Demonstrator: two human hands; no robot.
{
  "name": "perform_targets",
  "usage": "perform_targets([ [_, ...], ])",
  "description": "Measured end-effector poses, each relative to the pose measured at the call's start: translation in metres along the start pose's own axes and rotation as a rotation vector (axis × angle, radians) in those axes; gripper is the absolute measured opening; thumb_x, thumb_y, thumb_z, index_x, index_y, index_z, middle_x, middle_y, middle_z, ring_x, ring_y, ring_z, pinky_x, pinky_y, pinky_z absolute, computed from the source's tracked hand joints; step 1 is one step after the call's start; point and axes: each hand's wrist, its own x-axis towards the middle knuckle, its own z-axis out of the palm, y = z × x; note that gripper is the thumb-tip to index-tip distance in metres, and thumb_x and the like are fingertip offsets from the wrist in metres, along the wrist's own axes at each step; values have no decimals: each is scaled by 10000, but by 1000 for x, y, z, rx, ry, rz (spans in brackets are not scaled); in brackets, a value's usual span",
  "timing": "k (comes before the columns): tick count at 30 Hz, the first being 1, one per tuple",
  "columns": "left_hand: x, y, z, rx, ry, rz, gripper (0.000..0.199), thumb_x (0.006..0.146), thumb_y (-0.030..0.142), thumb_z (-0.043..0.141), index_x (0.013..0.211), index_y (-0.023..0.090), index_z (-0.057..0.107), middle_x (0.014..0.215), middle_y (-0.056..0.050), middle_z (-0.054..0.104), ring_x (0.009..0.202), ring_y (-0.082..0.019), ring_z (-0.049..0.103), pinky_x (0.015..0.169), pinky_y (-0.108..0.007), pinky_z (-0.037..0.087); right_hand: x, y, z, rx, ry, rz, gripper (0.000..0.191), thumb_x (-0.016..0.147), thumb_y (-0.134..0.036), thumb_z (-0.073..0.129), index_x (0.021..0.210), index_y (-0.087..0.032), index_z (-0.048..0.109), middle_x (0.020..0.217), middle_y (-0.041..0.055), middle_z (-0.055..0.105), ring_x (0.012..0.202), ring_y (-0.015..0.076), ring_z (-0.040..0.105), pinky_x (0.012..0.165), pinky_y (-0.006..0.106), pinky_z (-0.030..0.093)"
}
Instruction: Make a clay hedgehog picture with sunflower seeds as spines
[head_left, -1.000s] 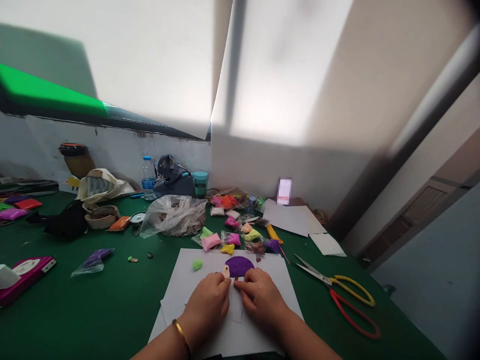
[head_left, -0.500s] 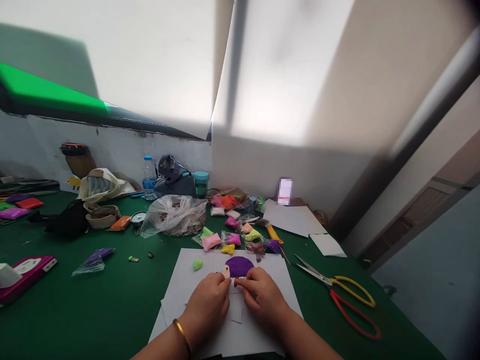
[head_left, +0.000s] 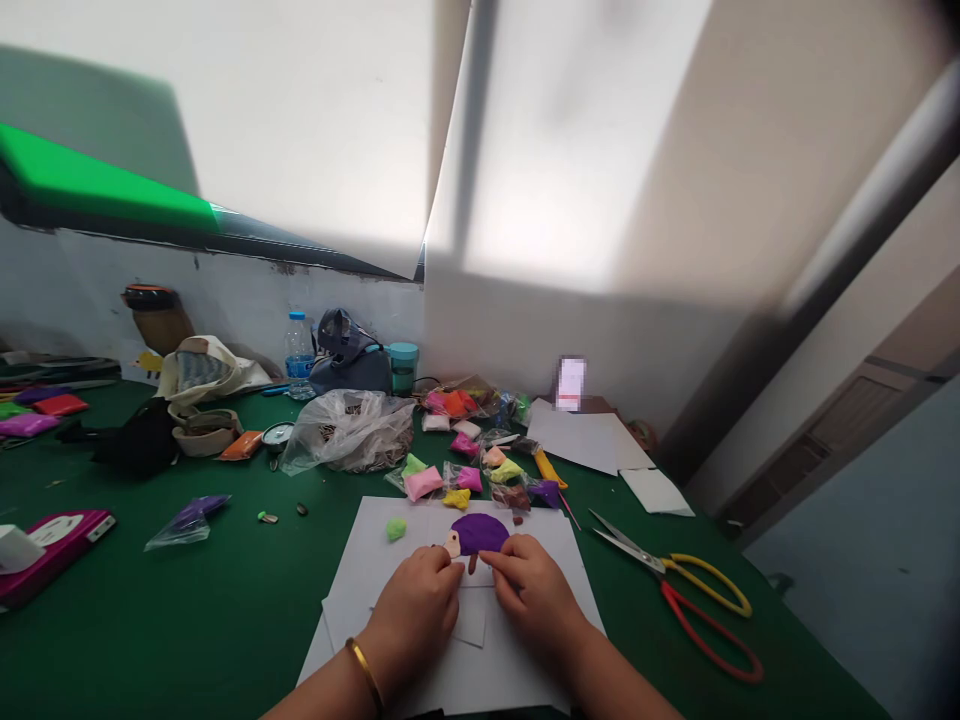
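A purple clay shape (head_left: 480, 534) with a pale clay face (head_left: 453, 542) and dark eye lies flat on white paper (head_left: 360, 570). Below it a short brown clay strip (head_left: 472, 564) points downward like a leg. My left hand (head_left: 420, 605) rests on the paper left of the strip, its fingers curled together beside the pale face; whatever they may pinch is hidden. On the other side, my right hand (head_left: 536, 590) has its index finger stretched towards the strip, apart from the thumb, holding nothing visible. A brown clay bit (head_left: 518, 520) and a green clay lump (head_left: 396, 528) sit nearby.
Scissors (head_left: 660, 565) with yellow and red handles lie to the right. Small clay packets (head_left: 424, 484) cluster behind the paper, beside a clear plastic bag (head_left: 349, 430). A bottle (head_left: 298, 360) stands by the wall; a magenta case (head_left: 67, 550) is at far left.
My right index finger has moved slightly right and up off the brown strip, which now shows more fully. My left hand has hardly moved.
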Motion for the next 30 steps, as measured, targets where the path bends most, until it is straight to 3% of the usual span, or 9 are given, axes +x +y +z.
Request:
perform_targets([
  [4,0,4,-7,3,-38,54,338,854,99,518,1116,252,668,946,-64,619,848,-213,553,747,-330,452,-1,2,-6,83,5,148,341,902,-183,479,1125,-223,734,896,78,638,885,211,596,777,335,502],
  [7,1,8,-11,50,-94,65,346,835,93,542,1117,249,669,1004,-82,621,902,-239,549,782,-368,466,0,2,-8,109,-3,212,334,914,-206,472,1112,-220,741,901,77,644,896,212,607,799,338,507],
  [20,4,9,-6,117,-147,54,481,835,118,527,1291,264,577,1135,-105,610,969,-266,540,839,-414,465,0,4,-6,102,15,249,331,916,-247,455,1072,-213,745,950,91,695,922,233,643,841,364,520],
  [24,5,9,-4,96,-133,44,519,837,113,508,1333,264,543,1190,-111,592,991,-257,537,869,-411,457,2,19,-5,187,84,285,306,910,-254,450,1035,-209,726,990,92,698,944,234,646,860,365,523],
  [26,5,8,-2,98,-132,39,549,832,115,510,1362,257,519,1225,-118,580,1024,-262,534,886,-411,452,6,32,-6,208,129,355,290,912,-269,435,1012,-211,700,1003,88,689,891,225,654,801,352,534],
  [30,5,6,3,119,-148,33,522,828,145,528,1338,250,548,1230,-127,581,1047,-285,537,884,-426,452,19,56,-13,62,146,433,221,878,-238,468,971,-198,664,967,71,663,780,196,640,693,310,503],
])
